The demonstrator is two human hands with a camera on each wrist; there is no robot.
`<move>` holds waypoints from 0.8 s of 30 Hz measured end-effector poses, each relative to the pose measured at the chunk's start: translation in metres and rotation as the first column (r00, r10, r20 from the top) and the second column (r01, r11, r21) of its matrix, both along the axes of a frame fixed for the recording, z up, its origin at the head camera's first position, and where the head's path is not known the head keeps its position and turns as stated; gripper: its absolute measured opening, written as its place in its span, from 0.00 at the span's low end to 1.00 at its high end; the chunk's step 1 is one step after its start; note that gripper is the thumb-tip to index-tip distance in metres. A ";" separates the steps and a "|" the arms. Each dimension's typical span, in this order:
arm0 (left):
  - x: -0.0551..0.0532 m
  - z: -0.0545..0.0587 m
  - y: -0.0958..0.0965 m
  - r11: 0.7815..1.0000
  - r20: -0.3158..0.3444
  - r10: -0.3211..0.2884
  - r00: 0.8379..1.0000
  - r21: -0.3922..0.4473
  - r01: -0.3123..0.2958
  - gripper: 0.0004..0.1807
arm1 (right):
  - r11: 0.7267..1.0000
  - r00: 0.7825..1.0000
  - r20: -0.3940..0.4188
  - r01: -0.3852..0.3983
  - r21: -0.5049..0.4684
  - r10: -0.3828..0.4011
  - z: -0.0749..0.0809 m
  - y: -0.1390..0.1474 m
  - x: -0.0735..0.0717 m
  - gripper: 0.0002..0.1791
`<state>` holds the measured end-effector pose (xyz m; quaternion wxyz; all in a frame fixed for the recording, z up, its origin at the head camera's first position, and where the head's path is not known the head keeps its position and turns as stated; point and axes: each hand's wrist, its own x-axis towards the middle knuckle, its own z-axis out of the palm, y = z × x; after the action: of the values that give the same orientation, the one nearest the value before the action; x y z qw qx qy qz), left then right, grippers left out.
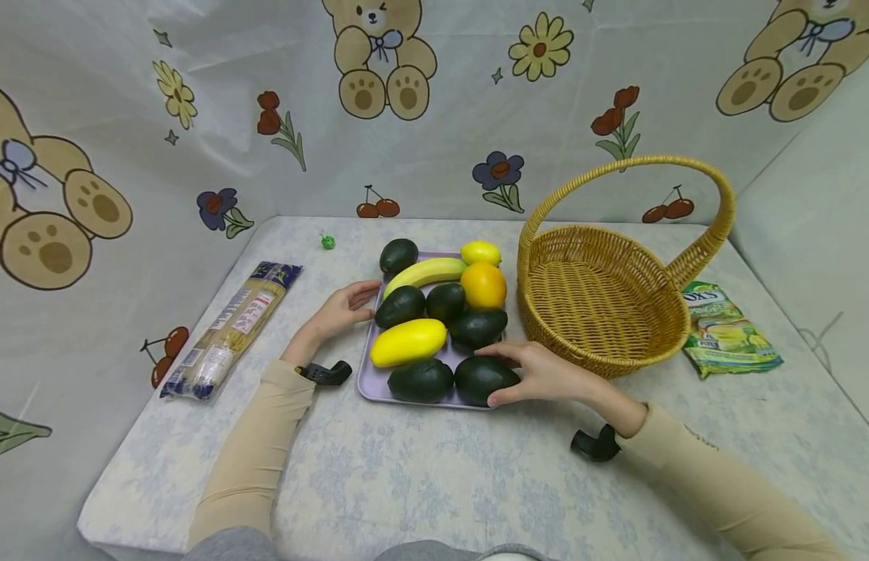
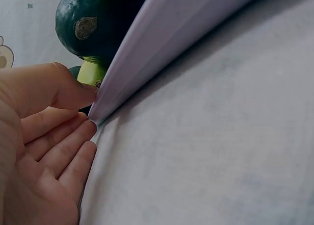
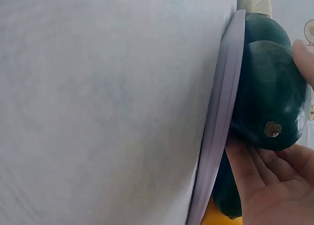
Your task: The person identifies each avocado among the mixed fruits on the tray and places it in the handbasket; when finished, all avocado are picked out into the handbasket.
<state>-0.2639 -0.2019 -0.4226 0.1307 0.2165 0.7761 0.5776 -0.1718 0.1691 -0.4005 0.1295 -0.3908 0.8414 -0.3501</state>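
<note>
A lilac tray (image 1: 373, 393) on the table holds several dark green avocados (image 1: 420, 380), a yellow banana (image 1: 427, 273), a long yellow fruit (image 1: 408, 343), an orange (image 1: 484, 285) and a lemon (image 1: 480, 252). At the tray's left edge, my left hand (image 1: 344, 308) touches the rim with relaxed, nearly straight fingers; the thumb lies by the rim in the left wrist view. My right hand (image 1: 542, 374) holds the front right avocado (image 1: 482, 379), thumb on one side and fingers on the other. In the right wrist view, that avocado (image 3: 274, 95) shows its brown stem scar beside the tray rim.
Right of the tray stands a wicker basket (image 1: 676, 331) with a tall arched handle. A green packet (image 1: 729, 331) lies beyond it. On the left lies a bag of noodles (image 1: 231, 331), with a small green object (image 1: 327, 241) near the table's back edge.
</note>
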 end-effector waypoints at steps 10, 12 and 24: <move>-0.011 -0.023 -0.006 1.000 -0.016 0.015 1.000 0.002 -0.015 0.31 | 0.998 0.998 0.005 -0.060 -0.004 0.060 0.009 0.003 0.004 0.36; -0.011 -0.023 -0.006 1.000 -0.019 0.017 1.000 -0.002 -0.017 0.31 | 0.998 0.997 0.040 -0.064 -0.025 0.065 0.018 0.005 0.005 0.35; -0.010 -0.021 -0.006 1.000 -0.010 0.027 1.000 -0.011 -0.027 0.31 | 0.993 0.998 0.062 -0.024 -0.112 0.031 0.076 0.035 0.001 0.36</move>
<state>-0.2743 -0.2074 -0.4441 0.1200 0.2081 0.7830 0.5738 -0.1707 0.2036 -0.3240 0.1391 -0.3978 0.8105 -0.4067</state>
